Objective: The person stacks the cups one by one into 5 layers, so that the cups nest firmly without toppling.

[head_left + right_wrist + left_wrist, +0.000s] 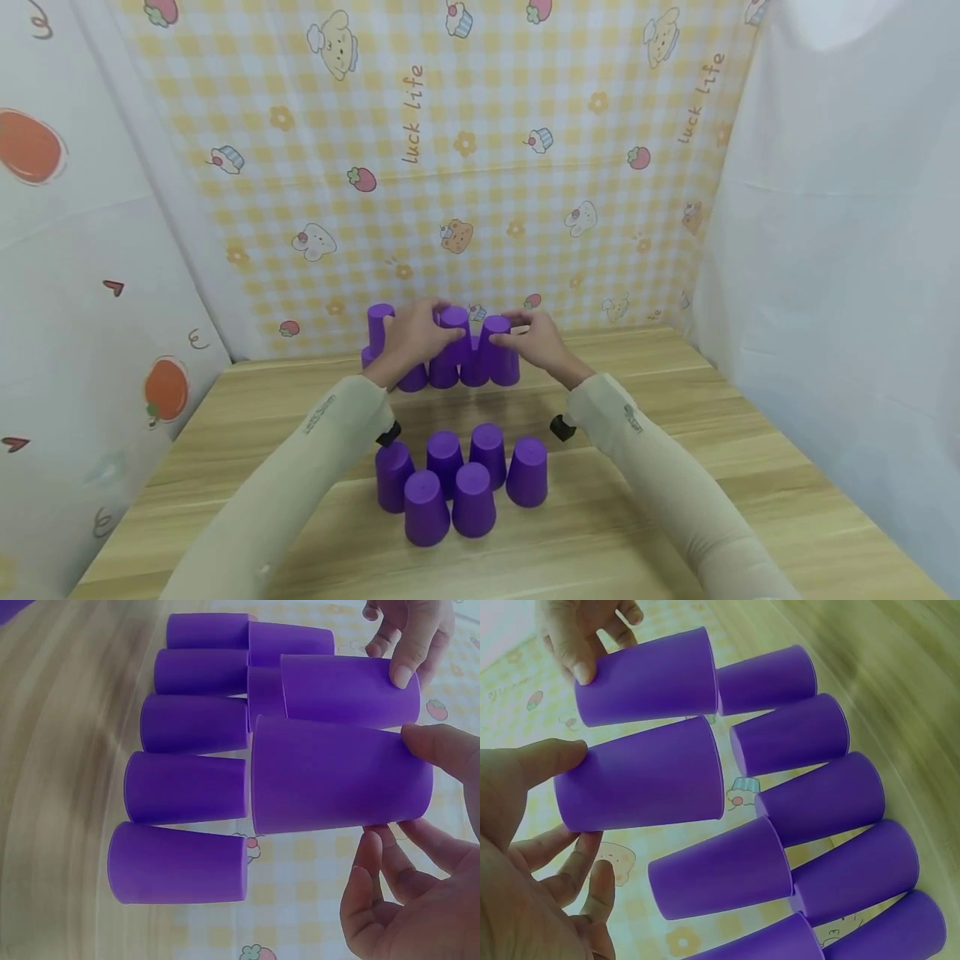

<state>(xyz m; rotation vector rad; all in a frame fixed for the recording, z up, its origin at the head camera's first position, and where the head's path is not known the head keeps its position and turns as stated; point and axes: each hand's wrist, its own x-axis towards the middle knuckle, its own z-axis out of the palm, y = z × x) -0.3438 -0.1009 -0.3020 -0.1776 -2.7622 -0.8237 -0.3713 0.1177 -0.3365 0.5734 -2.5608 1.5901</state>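
My left hand (414,333) pinches an upside-down purple cup (641,780) near its closed end, thumb on one side and fingers on the other. Just to its right, my right hand (543,343) holds another upside-down purple cup (341,776) the same way. Both held cups are at the level above a bottom row of purple cups (184,787) at the back of the table. Whether their rims touch that row, I cannot tell. At the row's left end, two more cups, one of them this cup (720,870), stand on top, partly hidden by my left hand in the head view.
Nearer me, several upside-down purple cups (473,500) stand in a loose group on the wooden table (637,500), between my forearms. A yellow checked cloth (480,208) hangs behind the row. White sheets (825,250) hang at both sides.
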